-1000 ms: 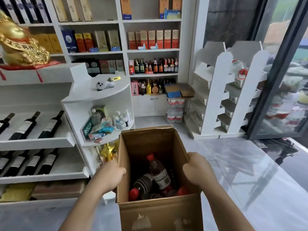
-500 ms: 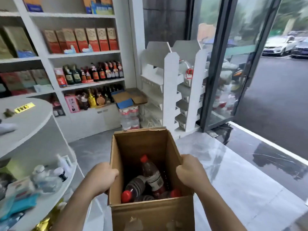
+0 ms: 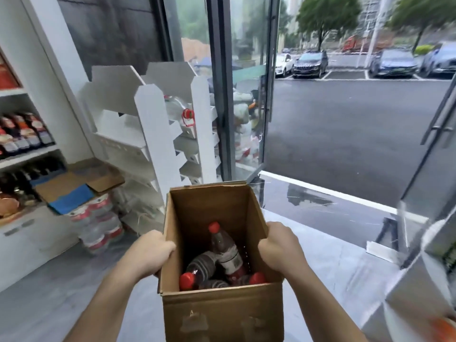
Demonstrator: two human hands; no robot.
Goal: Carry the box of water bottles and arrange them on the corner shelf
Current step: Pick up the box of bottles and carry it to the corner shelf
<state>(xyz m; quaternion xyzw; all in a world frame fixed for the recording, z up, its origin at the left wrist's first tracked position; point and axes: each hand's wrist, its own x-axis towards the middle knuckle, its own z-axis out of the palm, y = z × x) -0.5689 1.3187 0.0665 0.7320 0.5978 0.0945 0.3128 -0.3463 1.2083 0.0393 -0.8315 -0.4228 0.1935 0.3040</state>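
An open brown cardboard box (image 3: 222,314) hangs in front of me at the bottom centre. My left hand (image 3: 150,250) grips its left wall and my right hand (image 3: 281,245) grips its right wall. Inside lie several red-capped bottles (image 3: 225,248) with dark contents; one stands tilted, the others lie on the bottom. A white tiered rack (image 3: 158,134) stands in the corner beside the glass door, ahead and to the left of the box, with one large clear jug (image 3: 181,112) on an upper tier.
Wall shelves with bottles (image 3: 22,137) are at the left. Shrink-wrapped bottle packs (image 3: 98,223) topped with flat cardboard sit on the floor by the rack. An open glass door (image 3: 249,95) leads to a wet car park. A white counter edge (image 3: 419,280) is at the right.
My view has swung to the right: the rounded counter shelf left the frame, the white rack moved left and nearer, the open doorway came into view. Both hands keep their grip on the box.
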